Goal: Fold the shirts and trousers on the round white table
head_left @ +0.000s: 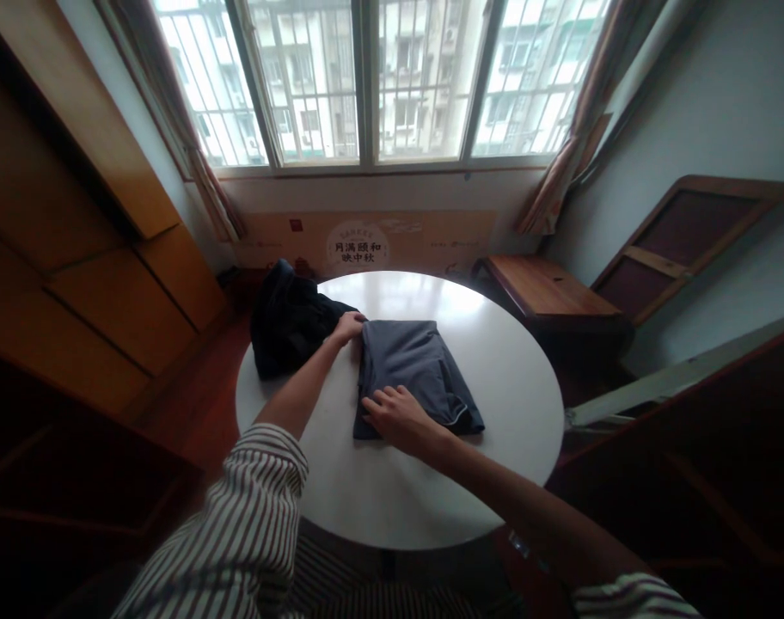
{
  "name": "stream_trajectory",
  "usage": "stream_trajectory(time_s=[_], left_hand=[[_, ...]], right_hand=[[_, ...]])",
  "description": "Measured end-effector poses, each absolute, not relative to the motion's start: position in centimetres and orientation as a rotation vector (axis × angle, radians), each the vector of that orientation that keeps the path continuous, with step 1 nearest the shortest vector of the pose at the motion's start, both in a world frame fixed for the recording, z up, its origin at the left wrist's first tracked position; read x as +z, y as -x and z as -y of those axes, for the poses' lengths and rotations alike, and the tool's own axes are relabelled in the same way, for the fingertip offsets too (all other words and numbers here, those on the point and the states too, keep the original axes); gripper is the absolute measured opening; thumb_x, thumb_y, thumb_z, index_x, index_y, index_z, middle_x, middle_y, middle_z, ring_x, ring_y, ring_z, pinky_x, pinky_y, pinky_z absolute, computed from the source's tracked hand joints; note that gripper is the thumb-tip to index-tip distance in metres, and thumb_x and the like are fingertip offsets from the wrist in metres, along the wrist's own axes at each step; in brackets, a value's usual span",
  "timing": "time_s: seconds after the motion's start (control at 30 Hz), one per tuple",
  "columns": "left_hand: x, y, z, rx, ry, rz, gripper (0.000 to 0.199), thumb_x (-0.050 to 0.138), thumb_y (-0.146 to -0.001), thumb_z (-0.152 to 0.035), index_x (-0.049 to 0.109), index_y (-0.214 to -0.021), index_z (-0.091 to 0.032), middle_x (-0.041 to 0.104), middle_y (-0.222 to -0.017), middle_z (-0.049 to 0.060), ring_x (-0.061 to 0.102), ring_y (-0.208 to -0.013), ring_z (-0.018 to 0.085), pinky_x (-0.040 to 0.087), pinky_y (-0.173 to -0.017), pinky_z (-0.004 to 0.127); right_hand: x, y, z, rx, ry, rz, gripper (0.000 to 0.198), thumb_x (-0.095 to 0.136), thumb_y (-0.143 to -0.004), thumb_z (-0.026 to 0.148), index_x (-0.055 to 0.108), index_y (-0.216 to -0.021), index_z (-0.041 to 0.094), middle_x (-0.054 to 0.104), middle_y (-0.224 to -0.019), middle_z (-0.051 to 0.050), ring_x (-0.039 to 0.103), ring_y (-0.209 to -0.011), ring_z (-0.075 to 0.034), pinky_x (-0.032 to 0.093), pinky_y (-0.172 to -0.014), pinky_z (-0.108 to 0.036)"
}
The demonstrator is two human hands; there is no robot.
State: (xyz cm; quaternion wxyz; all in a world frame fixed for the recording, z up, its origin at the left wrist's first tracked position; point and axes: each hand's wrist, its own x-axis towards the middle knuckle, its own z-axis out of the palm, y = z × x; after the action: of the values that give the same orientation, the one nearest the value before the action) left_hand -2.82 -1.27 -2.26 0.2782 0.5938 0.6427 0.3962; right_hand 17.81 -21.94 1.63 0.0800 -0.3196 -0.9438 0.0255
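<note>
A dark grey garment, folded into a rough rectangle with a curved white trim near its lower right, lies on the round white table. My left hand is at its far left corner, fingers drawn together on the edge of the cloth. My right hand rests on the garment's near left part, palm down, with the fingers spread across the fabric. A heap of black cloth sits at the table's left edge, just beyond my left forearm.
Behind the table, a long printed box or board stands below the barred window. A low wooden bench or stool is at the back right. Wooden cabinets line the left side, and a dark panel leans on the right.
</note>
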Motion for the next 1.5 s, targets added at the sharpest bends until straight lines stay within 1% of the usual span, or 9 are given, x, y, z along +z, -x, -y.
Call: stream_trajectory(time_s=[0.1, 0.27, 0.47, 0.6, 0.73, 0.9, 1.1, 1.27, 1.5], left_hand=[[-2.2, 3.0, 3.7, 0.993, -1.604, -1.833, 0.021, 0.071, -0.081, -0.026, 0.071, -0.096, -0.012, 0.073, -0.078, 0.008, 0.067, -0.068, 0.016, 0.049, -0.063, 0.021], [-2.9, 2.3, 9.3, 0.766, -1.678, -1.853, 0.036, 0.064, -0.086, -0.047, 0.071, -0.074, -0.013, 0.066, -0.057, 0.004, 0.063, -0.052, 0.016, 0.044, -0.050, 0.021], [-1.5, 1.6, 12.4, 0.692, -1.833, -1.886, 0.025, 0.063, -0.089, -0.035, 0.068, -0.076, -0.013, 0.063, -0.057, 0.002, 0.060, -0.050, 0.016, 0.044, -0.051, 0.023], [1.4, -0.1, 14.5, 0.791, -2.064, -1.896, 0.016, 0.055, -0.094, -0.023, 0.065, -0.096, -0.011, 0.068, -0.088, 0.011, 0.065, -0.081, 0.021, 0.050, -0.076, 0.031], [3.0, -4.8, 18.7, 0.726, -2.405, -1.501, 0.025, 0.052, -0.097, -0.038, 0.066, -0.105, -0.018, 0.066, -0.103, 0.008, 0.062, -0.092, 0.020, 0.048, -0.089, 0.032], [0.9, -10.6, 22.6, 0.412, -2.916, -1.045, 0.065, 0.068, -0.084, -0.049, 0.049, -0.140, -0.023, 0.059, -0.127, 0.014, 0.055, -0.108, 0.030, 0.048, -0.088, 0.043], [-1.2, -13.3, 21.8, 0.363, -3.042, -1.212, 0.042, 0.052, -0.097, -0.032, 0.050, -0.135, -0.015, 0.065, -0.107, 0.013, 0.058, -0.098, 0.027, 0.045, -0.082, 0.039], [-1.7, -14.2, 21.0, 0.379, -3.168, -1.131, 0.033, 0.044, -0.098, -0.016, 0.052, -0.129, -0.005, 0.064, -0.096, 0.013, 0.060, -0.091, 0.026, 0.045, -0.079, 0.040], [-1.8, -13.7, 21.8, 0.437, -3.214, -0.840, 0.039, 0.031, -0.103, -0.017, 0.041, -0.141, -0.014, 0.062, -0.099, 0.011, 0.060, -0.090, 0.021, 0.048, -0.079, 0.034]], right_hand=[[2.9, -20.7, 19.7, 0.197, 1.162, 2.582, 0.032, 0.042, -0.100, 0.041, 0.069, -0.104, 0.026, 0.071, -0.100, -0.008, 0.065, -0.094, -0.024, 0.047, -0.085, -0.034], [3.4, -26.5, 13.0, 0.287, 1.799, 2.204, 0.032, 0.052, -0.095, 0.039, 0.070, -0.090, 0.012, 0.070, -0.085, -0.016, 0.066, -0.078, -0.025, 0.044, -0.069, -0.031], [0.6, -29.3, 10.8, 0.923, 1.643, 2.090, 0.042, 0.057, -0.088, 0.045, 0.055, -0.057, 0.017, 0.048, -0.052, 0.001, 0.047, -0.052, -0.012, 0.030, -0.051, -0.024], [-0.9, -30.0, 11.6, 1.171, 1.442, 1.962, 0.035, 0.059, -0.081, 0.045, 0.057, -0.063, 0.016, 0.046, -0.053, 0.005, 0.041, -0.050, -0.009, 0.029, -0.048, -0.022], [-1.1, -30.5, 11.7, 1.231, 1.416, 1.848, 0.022, 0.062, -0.077, 0.035, 0.060, -0.067, 0.015, 0.051, -0.056, 0.004, 0.045, -0.052, -0.009, 0.033, -0.049, -0.021], [-0.1, -31.6, 10.4, 1.464, 1.518, 1.779, 0.021, 0.063, -0.080, 0.026, 0.060, -0.063, 0.015, 0.057, -0.053, 0.000, 0.050, -0.048, -0.010, 0.039, -0.045, -0.020], [1.2, -30.4, 5.5, 1.337, 1.563, 1.602, 0.028, 0.071, -0.084, 0.035, 0.065, -0.071, 0.010, 0.068, -0.066, -0.008, 0.058, -0.050, -0.010, 0.050, -0.050, -0.021], [0.6, -27.3, 1.5, 1.166, 1.650, 1.552, 0.032, 0.077, -0.080, 0.038, 0.067, -0.073, 0.008, 0.058, -0.053, -0.002, 0.050, -0.044, -0.008, 0.042, -0.042, -0.018], [-0.1, -26.2, -1.3, 1.010, 1.706, 1.526, 0.023, 0.067, -0.085, 0.028, 0.072, -0.093, 0.007, 0.057, -0.057, 0.001, 0.047, -0.047, -0.007, 0.039, -0.046, -0.018]])
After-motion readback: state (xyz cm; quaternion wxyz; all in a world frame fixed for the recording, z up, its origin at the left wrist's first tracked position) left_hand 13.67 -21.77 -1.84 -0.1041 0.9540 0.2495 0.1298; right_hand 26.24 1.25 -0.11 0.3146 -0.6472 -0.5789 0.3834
